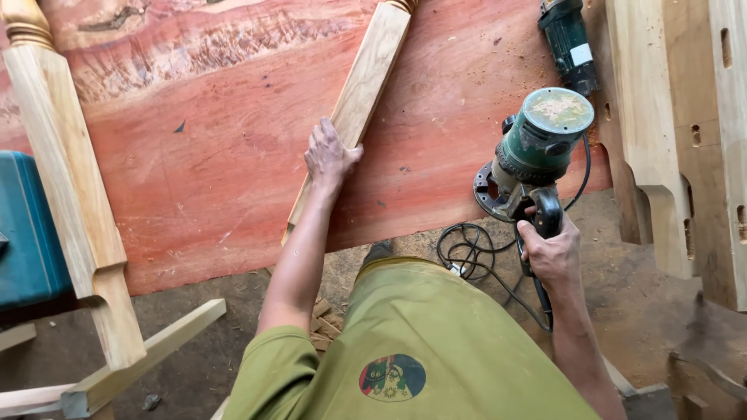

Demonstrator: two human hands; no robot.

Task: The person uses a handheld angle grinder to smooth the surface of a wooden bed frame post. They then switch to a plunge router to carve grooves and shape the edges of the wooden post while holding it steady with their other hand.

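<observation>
Reddish slab (233, 155), pale squared post (366, 85)

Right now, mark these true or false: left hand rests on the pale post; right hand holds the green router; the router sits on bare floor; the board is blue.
1. The left hand rests on the pale wooden post: true.
2. The right hand grips the green router: true.
3. The router sits on bare floor: false, it is over the reddish board's edge.
4. The board is blue: false, reddish brown.
</observation>
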